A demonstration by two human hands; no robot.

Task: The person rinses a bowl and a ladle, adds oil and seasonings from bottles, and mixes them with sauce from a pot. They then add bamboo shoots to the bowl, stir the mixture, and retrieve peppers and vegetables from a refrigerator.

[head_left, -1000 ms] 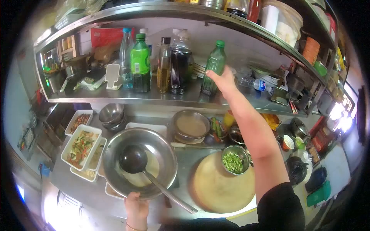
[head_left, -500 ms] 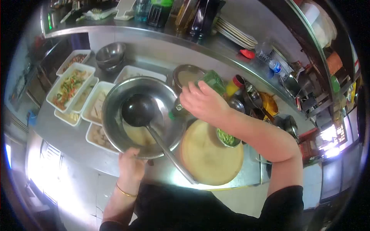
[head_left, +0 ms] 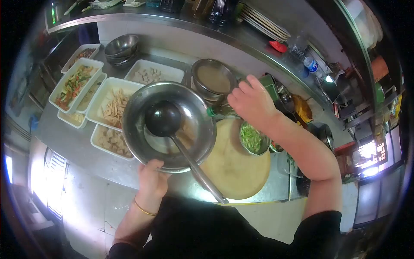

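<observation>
My left hand (head_left: 153,179) grips the near rim of a large metal basin (head_left: 202,105), thumb over the edge. Some pale liquid lies in the basin's bottom. A ladle (head_left: 163,118) rests inside, its long handle sloping over the near rim towards me. My right hand (head_left: 254,101) is closed around a green bottle (head_left: 222,108) lying tilted, with its green neck end pointing left, just outside the basin's right rim. Part of the bottle is hidden behind my fingers. Below that hand, a metal bowl of chopped green vegetables (head_left: 252,139) sits on a round cutting board (head_left: 235,175).
White trays of cut food (head_left: 100,103) crowd the counter's left side. Behind the basin stand stacked metal bowls (head_left: 122,46) and a pot of cloudy liquid (head_left: 212,77). A steel shelf (head_left: 185,26) with plates (head_left: 265,23) and bottles runs across the back.
My right hand has drawn the bottle rightward, its neck end moving from over the basin's rim to outside it. The basin, ladle and my left hand sit slightly farther right.
</observation>
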